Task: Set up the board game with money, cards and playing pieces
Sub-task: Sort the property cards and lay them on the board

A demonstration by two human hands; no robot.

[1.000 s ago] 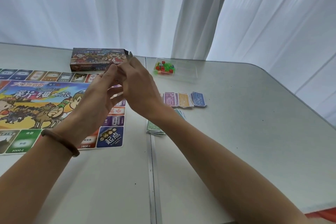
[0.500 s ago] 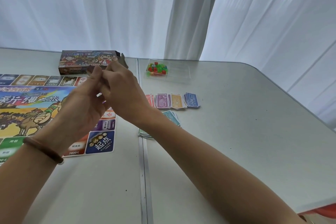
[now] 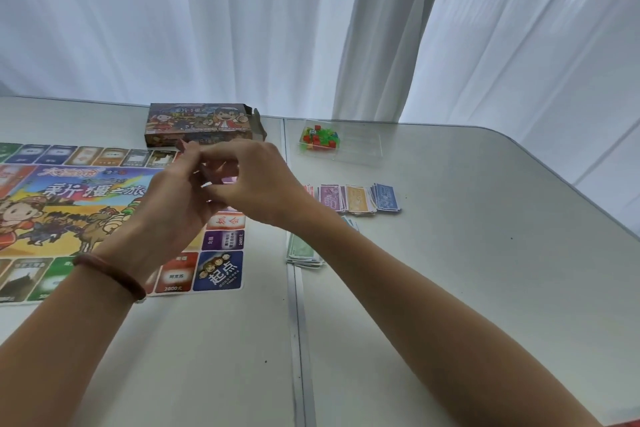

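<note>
My left hand (image 3: 173, 204) and my right hand (image 3: 256, 180) meet in the air above the right edge of the colourful game board (image 3: 86, 198). The fingers of both are curled and pinch a small item (image 3: 205, 186) between them. It is almost wholly hidden; only a thin white edge shows. Fanned play money (image 3: 356, 199) in purple, orange and blue lies to the right of my hands. A green money stack (image 3: 301, 250) lies nearer, partly under my right forearm. A clear tray (image 3: 363, 149) at the back holds several red and green playing pieces (image 3: 320, 139).
The opened game box (image 3: 201, 123) lies behind the board, its end flap sticking out to the right. A seam (image 3: 298, 322) runs front to back through the white table. White curtains hang just behind the table's far edge. The table's right edge curves away.
My hands have stayed together and sunk a little toward the board, fingers working on the small item. Nothing on the table has moved.
</note>
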